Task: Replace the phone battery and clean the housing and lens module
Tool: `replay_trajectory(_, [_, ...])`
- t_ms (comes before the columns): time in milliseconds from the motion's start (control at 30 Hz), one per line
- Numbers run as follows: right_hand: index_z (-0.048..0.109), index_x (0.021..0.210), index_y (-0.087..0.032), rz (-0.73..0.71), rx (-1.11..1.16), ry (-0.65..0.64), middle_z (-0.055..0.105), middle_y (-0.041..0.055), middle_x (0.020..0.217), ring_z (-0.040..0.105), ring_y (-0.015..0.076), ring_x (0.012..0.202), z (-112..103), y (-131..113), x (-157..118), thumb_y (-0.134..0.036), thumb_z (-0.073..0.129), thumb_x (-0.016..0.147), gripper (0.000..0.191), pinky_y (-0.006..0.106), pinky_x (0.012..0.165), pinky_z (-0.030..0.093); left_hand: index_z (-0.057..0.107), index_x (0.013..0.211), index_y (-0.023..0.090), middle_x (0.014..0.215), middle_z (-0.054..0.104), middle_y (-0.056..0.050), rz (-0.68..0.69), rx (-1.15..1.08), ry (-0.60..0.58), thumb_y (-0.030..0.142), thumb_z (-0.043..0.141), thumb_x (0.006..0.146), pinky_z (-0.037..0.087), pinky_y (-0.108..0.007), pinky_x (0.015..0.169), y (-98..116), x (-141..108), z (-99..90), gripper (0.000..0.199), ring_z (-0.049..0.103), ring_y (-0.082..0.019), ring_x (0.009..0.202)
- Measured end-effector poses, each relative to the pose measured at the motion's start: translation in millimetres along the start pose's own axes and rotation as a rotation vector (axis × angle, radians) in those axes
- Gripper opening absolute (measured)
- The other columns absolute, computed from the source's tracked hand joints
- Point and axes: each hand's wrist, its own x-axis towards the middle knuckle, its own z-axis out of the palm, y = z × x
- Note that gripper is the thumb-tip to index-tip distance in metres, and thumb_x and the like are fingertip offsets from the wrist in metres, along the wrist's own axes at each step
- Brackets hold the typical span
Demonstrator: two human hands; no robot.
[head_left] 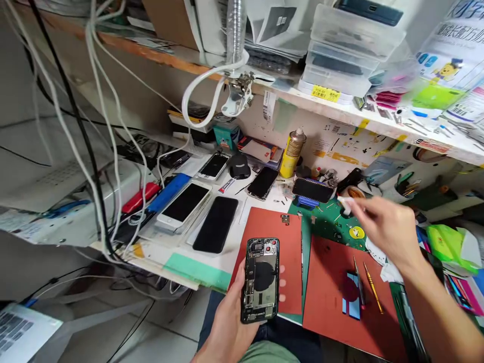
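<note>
In the head view, the left hand [229,315] holds an opened phone [260,282], its thumb along one long edge and its fingers wrapped behind, the tips curling round the other. The exposed insides face up. The phone is over the near side of a red mat [270,222] or just short of it; its height is hard to judge.

The right hand [389,227] is well apart, its fingers pinched together on a white scrap [345,204] above the green mat [325,222]. Just beyond those fingers is a dark phone [313,190] on a blue stand; below them, toward the person, a yellow screwdriver [372,287] and a blue piece [351,300] rest on a second red mat [321,307]. Beyond the left fingers, on the first mat, sits a small metal part [285,219].

The edge hold looks like the weak point: if the left fingers loosened, the opened phone could tip toward the lap and its bare parts take the knock. Lint from the scrap, or grit from the cluttered table [166,254], could settle inside. A low sweep of the right fingers might scatter the tiny bits beneath them, and a careless forearm could roll the screwdriver.
</note>
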Motion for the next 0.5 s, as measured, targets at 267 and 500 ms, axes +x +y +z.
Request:
replay_trajectory(267, [0.076,0.110,-0.021,0.058,0.638,0.158,0.069,0.0029,0.081,0.066,0.0164,0.067,-3,-150,-112,-0.013,0.064,0.103,0.016,0.030,0.062,0.056,0.065,0.149,0.030,0.140,0.074,-0.009,0.086,0.058,-0.015,0.048,0.061,0.106,0.046,-0.054,0.121,-17,-3,4.3,0.047,0.065,-0.032,0.135])
replay_trajectory(500, [0.077,0.103,-0.020,0.166,0.581,0.149,0.063,0.0018,0.074,0.060,0.0164,0.062,11,-167,-108,-0.019,0.058,0.108,0.020,0.030,0.060,0.049,0.072,0.140,0.027,0.142,0.073,-0.008,0.151,0.116,-0.037,0.045,0.064,0.104,0.036,-0.052,0.130,-25,-6,-3.1,0.042,0.059,-0.032,0.145])
